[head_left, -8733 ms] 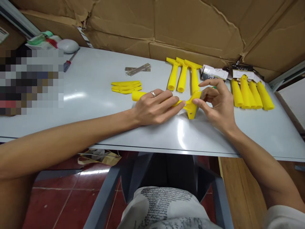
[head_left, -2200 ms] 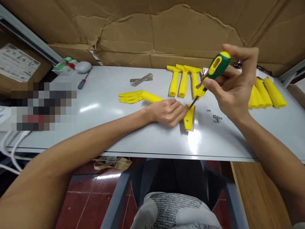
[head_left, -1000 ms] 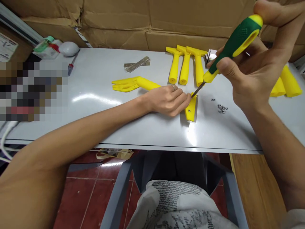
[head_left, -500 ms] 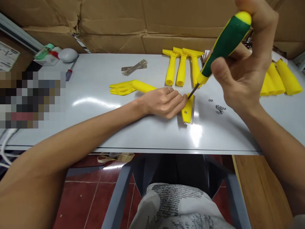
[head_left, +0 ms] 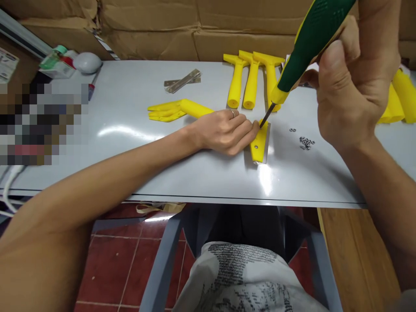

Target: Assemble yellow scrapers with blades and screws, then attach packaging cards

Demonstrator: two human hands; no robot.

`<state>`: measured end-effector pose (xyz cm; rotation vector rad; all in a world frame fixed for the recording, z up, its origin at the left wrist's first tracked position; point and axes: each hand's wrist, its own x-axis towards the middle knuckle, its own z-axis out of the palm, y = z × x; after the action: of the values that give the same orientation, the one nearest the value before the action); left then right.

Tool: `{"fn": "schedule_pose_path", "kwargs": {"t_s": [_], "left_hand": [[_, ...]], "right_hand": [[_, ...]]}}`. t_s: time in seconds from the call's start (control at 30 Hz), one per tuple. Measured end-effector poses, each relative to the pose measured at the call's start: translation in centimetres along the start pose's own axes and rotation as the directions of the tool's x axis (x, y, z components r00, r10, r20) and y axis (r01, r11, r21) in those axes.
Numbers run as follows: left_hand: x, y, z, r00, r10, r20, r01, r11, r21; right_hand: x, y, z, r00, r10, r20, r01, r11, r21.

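My left hand (head_left: 227, 132) is closed round a yellow scraper (head_left: 258, 149), whose handle it hides. A thin metal blade runs along the right edge of the scraper's head, and one screw shows in its face. In my right hand (head_left: 354, 86) is a screwdriver (head_left: 308, 47) with a green and yellow handle. It slants down to the left, its tip at the upper part of the scraper head beside my left fingertips. Small nuts or screws (head_left: 306, 143) lie in a loose pile to the right. Behind my left hand rests another yellow scraper piece (head_left: 195, 108), partly covered.
Several yellow scrapers (head_left: 249, 86) lie at the back of the white table (head_left: 126, 169), with more yellow handles (head_left: 404, 93) at the right. Wrapped blades (head_left: 184, 81) are back left of centre. A white rounded object (head_left: 87, 63) stands far left. Cardboard (head_left: 152, 32) lines the back.
My right hand and the screwdriver handle have shifted up and right in view, with the tip still at the scraper head. The whole view has tilted slightly. My left hand keeps its hold.
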<state>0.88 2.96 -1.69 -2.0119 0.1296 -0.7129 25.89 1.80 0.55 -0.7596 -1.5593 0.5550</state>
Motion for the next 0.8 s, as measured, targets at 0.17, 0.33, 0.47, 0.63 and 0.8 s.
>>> {"fn": "schedule_pose_path", "kwargs": {"t_s": [0.17, 0.33, 0.47, 0.63, 0.8], "left_hand": [[-0.2, 0.1, -0.1, 1.0, 0.007, 0.01, -0.007, 0.999, -0.044], [-0.9, 0.6, 0.2, 0.97, 0.043, 0.241, -0.028, 0.997, -0.067], [-1.0, 0.7, 0.3, 0.948, 0.047, 0.316, -0.011, 0.994, -0.112], [-0.5, 0.3, -0.1, 0.987, 0.039, 0.154, -0.031, 0.998, -0.052], [-0.1, 0.2, -0.3, 1.0, -0.012, 0.002, 0.012, 0.998, -0.059]], "right_hand": [[-0.7, -1.2, -0.4, 0.992, -0.039, 0.119, 0.043, 0.998, -0.035], [-2.4, -2.2, 0.7, 0.976, 0.072, 0.205, -0.064, 0.997, -0.043], [-2.3, -1.3, 1.0, 0.982, -0.001, 0.189, 0.006, 1.0, -0.024], [-0.1, 0.7, -0.3, 0.916, -0.4, 0.007, 0.4, 0.916, -0.012], [1.1, 1.2, -0.4, 0.84, -0.542, 0.023, 0.543, 0.839, -0.044]]}}
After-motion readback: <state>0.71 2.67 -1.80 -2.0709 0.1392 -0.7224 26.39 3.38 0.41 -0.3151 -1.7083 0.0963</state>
